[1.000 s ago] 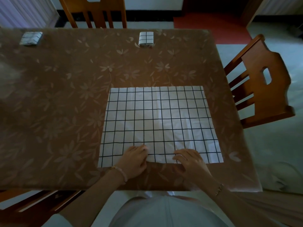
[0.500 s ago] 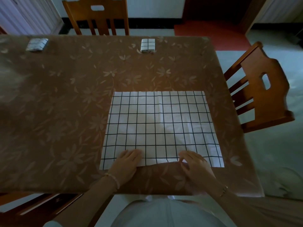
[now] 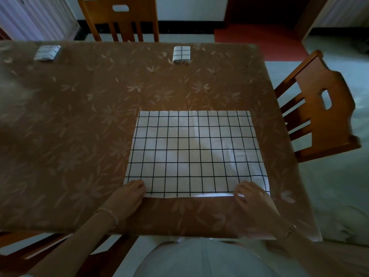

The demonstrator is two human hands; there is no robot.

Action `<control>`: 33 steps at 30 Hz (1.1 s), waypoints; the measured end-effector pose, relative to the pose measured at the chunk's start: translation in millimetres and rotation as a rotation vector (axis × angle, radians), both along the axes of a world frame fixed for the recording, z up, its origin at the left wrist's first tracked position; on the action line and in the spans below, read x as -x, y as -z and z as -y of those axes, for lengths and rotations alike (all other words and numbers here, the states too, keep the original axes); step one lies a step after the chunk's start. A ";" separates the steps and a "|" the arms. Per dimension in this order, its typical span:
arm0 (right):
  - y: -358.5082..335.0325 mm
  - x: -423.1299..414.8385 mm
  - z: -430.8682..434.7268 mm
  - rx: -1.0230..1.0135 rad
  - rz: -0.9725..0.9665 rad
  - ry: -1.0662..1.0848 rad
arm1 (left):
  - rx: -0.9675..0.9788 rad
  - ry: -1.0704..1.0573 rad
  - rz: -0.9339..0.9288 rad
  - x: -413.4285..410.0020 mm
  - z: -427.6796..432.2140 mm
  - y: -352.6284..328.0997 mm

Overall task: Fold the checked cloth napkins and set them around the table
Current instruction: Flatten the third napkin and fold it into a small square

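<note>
A white napkin with a black check (image 3: 195, 150) lies spread flat on the brown flowered tablecloth (image 3: 79, 136), near the front right of the table. My left hand (image 3: 129, 196) grips its near left corner with curled fingers. My right hand (image 3: 253, 198) pinches the near right corner, and the near edge there is slightly lifted. Two folded checked napkins sit along the far edge: one (image 3: 181, 54) in the middle, another (image 3: 47, 53) at the far left.
A wooden chair (image 3: 119, 19) stands behind the table's far side. A second chair (image 3: 323, 108) stands at the right side. Part of a third chair (image 3: 30, 256) shows at the lower left. The table's near edge is just in front of my body.
Both hands have slid apart along the napkin's near edge, from its middle out to the two near corners. The napkin still lies flat.
</note>
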State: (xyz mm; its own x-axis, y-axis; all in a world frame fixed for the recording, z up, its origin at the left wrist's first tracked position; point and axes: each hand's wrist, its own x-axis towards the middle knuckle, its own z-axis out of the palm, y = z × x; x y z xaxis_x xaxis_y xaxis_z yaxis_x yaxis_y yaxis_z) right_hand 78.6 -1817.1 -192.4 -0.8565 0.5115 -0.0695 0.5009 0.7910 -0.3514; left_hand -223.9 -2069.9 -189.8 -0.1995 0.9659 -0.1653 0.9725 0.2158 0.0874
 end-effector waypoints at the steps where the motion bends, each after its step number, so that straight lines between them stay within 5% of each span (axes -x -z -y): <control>1: -2.4 2.6 -3.7 0.025 -0.014 0.020 | -0.016 -0.067 0.075 -1.1 -5.1 -6.3; 6: -17.0 20.0 -25.9 0.081 -0.001 0.082 | -0.020 -0.241 0.201 14.9 -28.1 -20.1; 15: -57.1 52.9 -81.6 -0.023 0.073 0.051 | -0.183 -0.245 0.111 56.3 -78.7 -57.7; 22: -17.8 24.7 -60.2 -0.072 0.155 -0.056 | -0.054 -0.101 0.155 34.5 -57.1 -23.3; 26: 4.0 11.9 -43.2 -0.238 0.120 -0.064 | 0.021 -0.030 -0.003 14.4 -36.1 -2.2; 33: 13.4 1.2 -37.6 -0.071 0.117 0.137 | 0.060 -0.012 -0.079 4.7 -31.0 5.0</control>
State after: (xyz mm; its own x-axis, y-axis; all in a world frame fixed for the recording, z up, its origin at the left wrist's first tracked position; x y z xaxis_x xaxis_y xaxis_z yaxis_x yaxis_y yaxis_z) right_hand 77.4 -1779.4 -205.8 -0.7669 0.6297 -0.1240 0.6395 0.7334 -0.2304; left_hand -228.6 -2038.8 -194.8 -0.2261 0.9521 -0.2056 0.9731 0.2305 -0.0030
